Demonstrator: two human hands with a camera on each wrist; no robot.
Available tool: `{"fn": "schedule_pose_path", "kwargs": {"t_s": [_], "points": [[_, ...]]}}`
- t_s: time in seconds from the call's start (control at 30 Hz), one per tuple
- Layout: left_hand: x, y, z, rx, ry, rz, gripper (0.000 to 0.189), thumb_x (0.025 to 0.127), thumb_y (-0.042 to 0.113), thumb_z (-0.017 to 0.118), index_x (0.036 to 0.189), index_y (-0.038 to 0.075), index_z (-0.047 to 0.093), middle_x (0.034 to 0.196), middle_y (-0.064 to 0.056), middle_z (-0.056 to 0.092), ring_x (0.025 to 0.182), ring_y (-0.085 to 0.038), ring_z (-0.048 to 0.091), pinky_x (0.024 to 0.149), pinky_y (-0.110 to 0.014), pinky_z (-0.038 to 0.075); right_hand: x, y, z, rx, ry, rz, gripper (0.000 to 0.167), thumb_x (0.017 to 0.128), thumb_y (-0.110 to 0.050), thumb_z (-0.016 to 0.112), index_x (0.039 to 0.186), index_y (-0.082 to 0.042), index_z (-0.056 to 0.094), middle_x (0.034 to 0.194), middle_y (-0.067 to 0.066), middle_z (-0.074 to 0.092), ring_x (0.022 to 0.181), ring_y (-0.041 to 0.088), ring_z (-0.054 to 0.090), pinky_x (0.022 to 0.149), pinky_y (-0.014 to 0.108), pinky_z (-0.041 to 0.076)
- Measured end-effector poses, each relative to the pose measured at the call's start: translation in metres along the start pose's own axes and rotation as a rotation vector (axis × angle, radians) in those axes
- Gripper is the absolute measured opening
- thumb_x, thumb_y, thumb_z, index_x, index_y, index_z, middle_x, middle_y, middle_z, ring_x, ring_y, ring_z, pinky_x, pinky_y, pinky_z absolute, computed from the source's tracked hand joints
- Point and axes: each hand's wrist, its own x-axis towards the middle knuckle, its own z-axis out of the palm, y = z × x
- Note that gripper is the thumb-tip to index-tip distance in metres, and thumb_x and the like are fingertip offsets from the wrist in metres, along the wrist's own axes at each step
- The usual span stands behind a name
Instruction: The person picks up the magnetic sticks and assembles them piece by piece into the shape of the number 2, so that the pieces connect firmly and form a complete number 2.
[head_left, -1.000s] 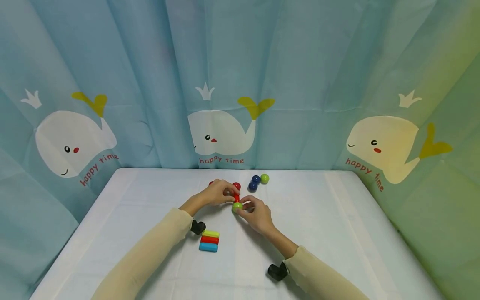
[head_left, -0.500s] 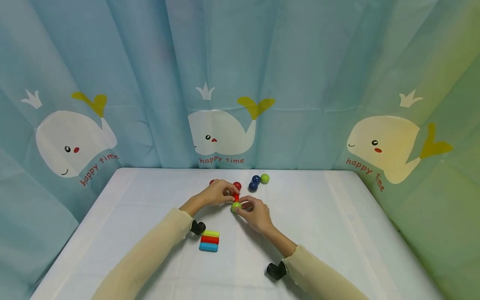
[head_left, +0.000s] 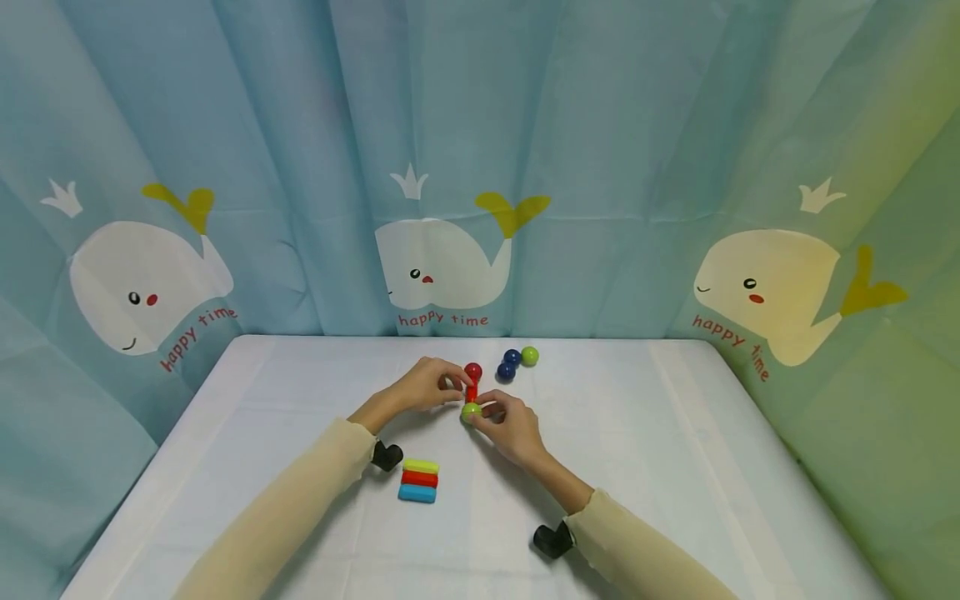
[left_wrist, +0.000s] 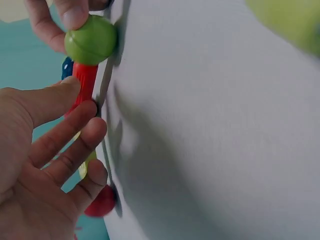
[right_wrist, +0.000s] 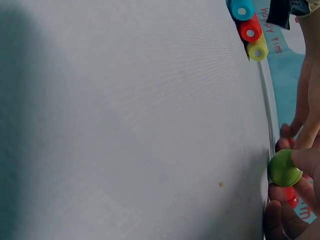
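My right hand pinches a green ball between thumb and fingers. The ball sits at the near end of a red rod, and a red ball is at the rod's far end. My left hand is just left of the rod, fingers spread and loosely bent. In the left wrist view its thumb overlaps the rod. Behind those fingers show part of a yellow rod and another red ball, both hidden by my left hand in the head view.
Two dark blue balls and a second green ball lie at the back of the white table. Nearer me, a yellow rod, a red rod and a blue rod lie side by side. A patterned curtain hangs behind.
My left hand has drawn slightly left, its fingers loosening from the red rod and uncovering more of it. My right hand keeps the green ball, which has shifted slightly left.
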Motion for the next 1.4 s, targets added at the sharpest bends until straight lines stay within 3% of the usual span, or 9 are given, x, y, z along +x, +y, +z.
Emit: {"fn": "schedule_pose_path", "kwargs": {"t_s": [0.17, 0.33, 0.53, 0.77, 1.17, 1.4], "points": [[-0.017, -0.006, -0.013, -0.016, 0.031, -0.003, 0.026, 0.086, 0.017, 0.069, 0.111, 0.013, 0.069, 0.097, 0.0, 0.071, 0.072, -0.012, 0.06, 0.069, -0.025, 0.051, 0.001, -0.003, -0.002, -0.023, -0.001, 0.027, 0.022, 0.08, -0.031, 0.075, 0.098, -0.021, 0.066, 0.086, 0.001, 0.071, 0.071, 0.012, 0.059, 0.063, 0.026, 0.046], [-0.037, -0.011, -0.022, -0.011, 0.04, -0.011, 0.024, 0.086, 0.018, 0.068, 0.11, 0.013, 0.069, 0.097, 0.001, 0.071, 0.071, -0.011, 0.059, 0.065, -0.023, 0.049, 0.003, -0.003, -0.005, -0.041, 0.002, 0.044, 0.022, 0.079, -0.031, 0.075, 0.096, -0.022, 0.065, 0.083, -0.002, 0.069, 0.069, 0.012, 0.057, 0.064, 0.026, 0.045], [-0.06, -0.012, -0.023, -0.006, 0.032, 0.008, 0.023, 0.086, 0.021, 0.069, 0.109, 0.015, 0.07, 0.094, 0.005, 0.071, 0.071, -0.01, 0.059, 0.065, -0.021, 0.049, 0.004, -0.004, -0.01, -0.016, -0.006, 0.05, 0.021, 0.08, -0.027, 0.075, 0.097, -0.017, 0.066, 0.085, 0.002, 0.07, 0.071, 0.013, 0.058, 0.063, 0.026, 0.046], [-0.073, -0.014, -0.02, -0.026, 0.027, -0.008, 0.022, 0.086, 0.024, 0.069, 0.107, 0.017, 0.07, 0.093, 0.009, 0.07, 0.07, -0.01, 0.058, 0.065, -0.022, 0.049, 0.006, -0.005, -0.01, -0.01, -0.002, 0.061, 0.02, 0.081, -0.026, 0.073, 0.097, -0.016, 0.066, 0.083, 0.002, 0.068, 0.071, 0.013, 0.058, 0.061, 0.024, 0.046], [-0.093, 0.003, -0.014, -0.079, -0.145, 0.042, 0.026, 0.081, 0.036, 0.073, 0.102, 0.02, 0.071, 0.083, 0.012, 0.067, 0.07, -0.011, 0.057, 0.064, -0.022, 0.048, 0.011, 0.0, -0.011, 0.0, -0.027, 0.052, 0.022, 0.083, -0.028, 0.072, 0.1, -0.018, 0.064, 0.091, 0.002, 0.067, 0.076, 0.016, 0.058, 0.063, 0.023, 0.047], [-0.105, 0.003, -0.007, -0.105, -0.178, 0.034, 0.024, 0.079, 0.035, 0.075, 0.098, 0.021, 0.072, 0.079, 0.011, 0.066, 0.067, -0.011, 0.056, 0.061, -0.021, 0.047, 0.012, 0.007, -0.011, -0.008, -0.047, -0.022, 0.026, 0.084, -0.026, 0.071, 0.107, -0.017, 0.065, 0.095, 0.003, 0.069, 0.081, 0.017, 0.061, 0.07, 0.028, 0.051]]}}
